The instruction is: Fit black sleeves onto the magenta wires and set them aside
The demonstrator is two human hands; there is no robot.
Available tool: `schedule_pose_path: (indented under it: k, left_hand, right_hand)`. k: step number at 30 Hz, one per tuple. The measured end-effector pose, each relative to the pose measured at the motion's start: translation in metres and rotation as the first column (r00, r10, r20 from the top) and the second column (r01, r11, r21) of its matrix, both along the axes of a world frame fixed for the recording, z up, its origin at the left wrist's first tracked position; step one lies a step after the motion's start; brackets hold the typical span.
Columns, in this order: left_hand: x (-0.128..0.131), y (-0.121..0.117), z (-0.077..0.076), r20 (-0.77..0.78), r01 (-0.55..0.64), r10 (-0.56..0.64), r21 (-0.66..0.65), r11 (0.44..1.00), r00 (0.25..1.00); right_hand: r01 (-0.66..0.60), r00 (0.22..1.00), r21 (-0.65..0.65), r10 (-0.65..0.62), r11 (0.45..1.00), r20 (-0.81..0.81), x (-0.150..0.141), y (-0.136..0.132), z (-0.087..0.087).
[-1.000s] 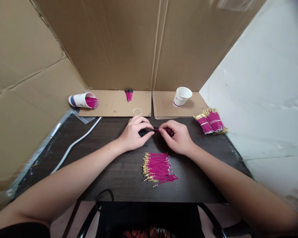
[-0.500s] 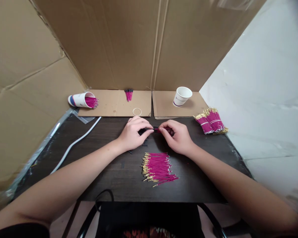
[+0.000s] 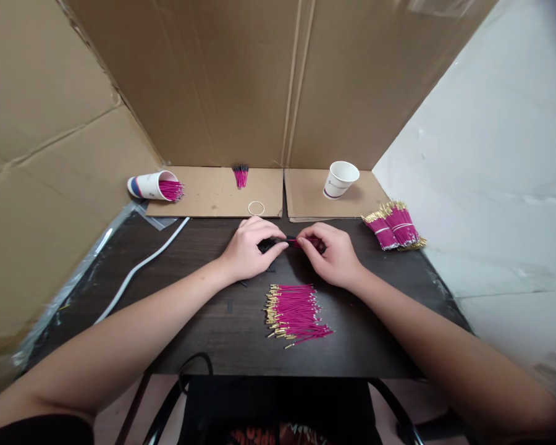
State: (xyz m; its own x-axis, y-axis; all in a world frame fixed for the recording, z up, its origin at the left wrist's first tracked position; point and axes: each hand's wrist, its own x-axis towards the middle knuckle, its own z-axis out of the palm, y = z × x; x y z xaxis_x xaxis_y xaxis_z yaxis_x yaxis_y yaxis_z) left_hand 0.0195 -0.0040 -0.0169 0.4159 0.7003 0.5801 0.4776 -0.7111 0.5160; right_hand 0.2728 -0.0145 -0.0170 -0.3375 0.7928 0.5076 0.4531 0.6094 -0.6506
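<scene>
My left hand [image 3: 252,250] is closed, thumb and fingertips pinching the black sleeve end [image 3: 288,241] of the magenta wires. Facing it, my right hand [image 3: 331,254] is closed on the magenta wires [image 3: 295,243], which lie level between the two hands. How many wires are held is too small to tell. Short black sleeves [image 3: 271,270] lie on the table beside and partly under my left hand. Nearer to me is a flat row of magenta wires [image 3: 296,312], gold terminals to the left and silver tips to the right.
A paper cup [image 3: 143,186] with magenta wires lies on its side at back left. Another paper cup [image 3: 337,182] stands upright on cardboard. Black-ended wires [image 3: 241,178] and a rubber band [image 3: 249,208] lie between them. Banded wire bundles [image 3: 401,225] sit right; a white cable [image 3: 136,268] runs left.
Both hands stay in nearly the same place, with only a slight shift of the fingertips at the sleeve. Fewer loose black sleeves show beside my left hand.
</scene>
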Motion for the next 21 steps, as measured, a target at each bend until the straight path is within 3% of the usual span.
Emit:
schedule_pose_path:
  k: [5, 9, 14, 21]
  left_hand:
    - [-0.002, -0.003, 0.005, -0.061, -0.103, 0.1, -0.054, 0.993, 0.993]
    - [-0.002, 0.0, -0.001, -0.112, -0.191, 0.182, -0.078, 0.978, 0.977]
    - [-0.002, 0.001, -0.006, -0.158, -0.224, 0.208, -0.087, 0.971, 0.965]
    - [-0.002, 0.001, -0.007, -0.175, -0.24, 0.222, -0.09, 0.967, 0.959]
  right_hand:
    - [-0.024, 0.996, 0.031, 0.021, 0.999, 0.081, 0.002, 0.002, 0.003]
    - [-0.085, 0.98, 0.06, 0.072, 0.995, 0.188, 0.004, 0.003, 0.003]
    - [-0.14, 0.936, 0.09, 0.102, 0.986, 0.337, 0.007, 0.004, 0.002]
    - [-0.112, 0.897, 0.123, 0.047, 0.986, 0.44, 0.01, 0.005, 0.002]
